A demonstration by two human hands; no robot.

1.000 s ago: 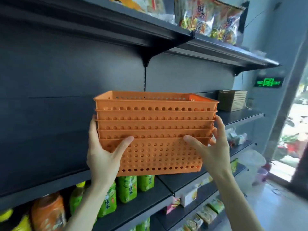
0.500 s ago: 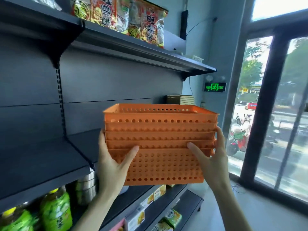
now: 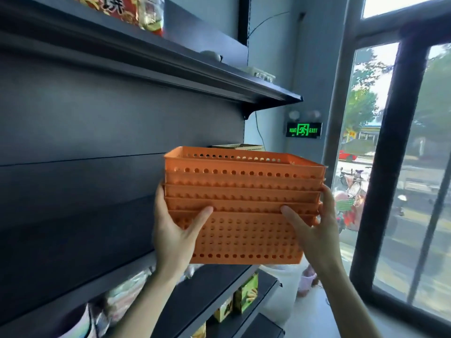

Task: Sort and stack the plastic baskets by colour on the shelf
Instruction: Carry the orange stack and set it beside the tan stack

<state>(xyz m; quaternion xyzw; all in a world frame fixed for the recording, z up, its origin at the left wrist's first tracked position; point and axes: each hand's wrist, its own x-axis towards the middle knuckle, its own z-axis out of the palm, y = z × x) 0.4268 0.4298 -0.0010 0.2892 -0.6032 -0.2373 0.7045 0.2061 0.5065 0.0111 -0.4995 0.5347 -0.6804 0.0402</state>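
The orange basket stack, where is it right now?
In the head view it sits mid-frame: the orange basket stack is held off the shelf between the left hand and right hand, below the green exit sign.

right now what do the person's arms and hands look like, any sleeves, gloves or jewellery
Both are bare. The left hand and right hand wear no gloves, and no rings or watch show. The forearms are uncovered to the bottom edge of the picture, so no sleeves are visible. Fingers are slim, with short plain nails.
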